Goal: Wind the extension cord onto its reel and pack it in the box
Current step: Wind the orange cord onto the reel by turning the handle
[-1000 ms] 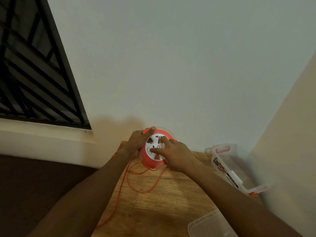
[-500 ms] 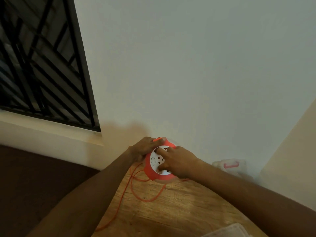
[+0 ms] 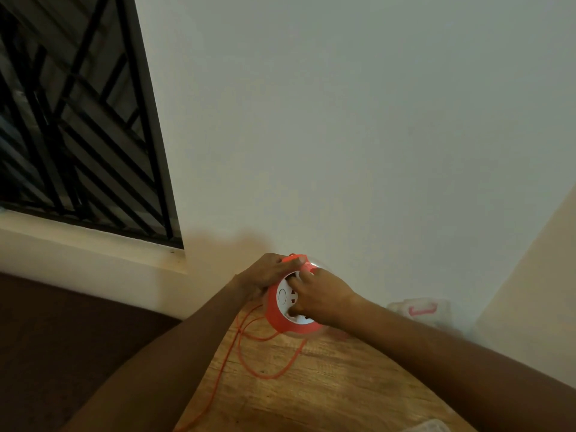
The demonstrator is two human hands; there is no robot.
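The orange cord reel (image 3: 276, 310) with a white socket face stands tilted on the wooden table (image 3: 327, 391) near the wall. My left hand (image 3: 265, 274) grips its top left rim from behind. My right hand (image 3: 321, 296) lies over the white face, fingers pressed on it, covering much of the sockets. Loose orange cord (image 3: 249, 357) loops on the table below the reel and trails off the front left edge. The clear plastic box (image 3: 425, 310) with a red clasp stands at the right by the wall.
A barred window (image 3: 78, 120) fills the upper left above a pale sill. A white wall rises straight ahead, and a beige wall closes the right side. A clear lid corner (image 3: 433, 427) shows at the bottom edge. Dark floor lies left of the table.
The view has tilted upward and shifted, so reel and hands sit lower. My right hand has turned round the white face; the loose cord loops have changed shape slightly.
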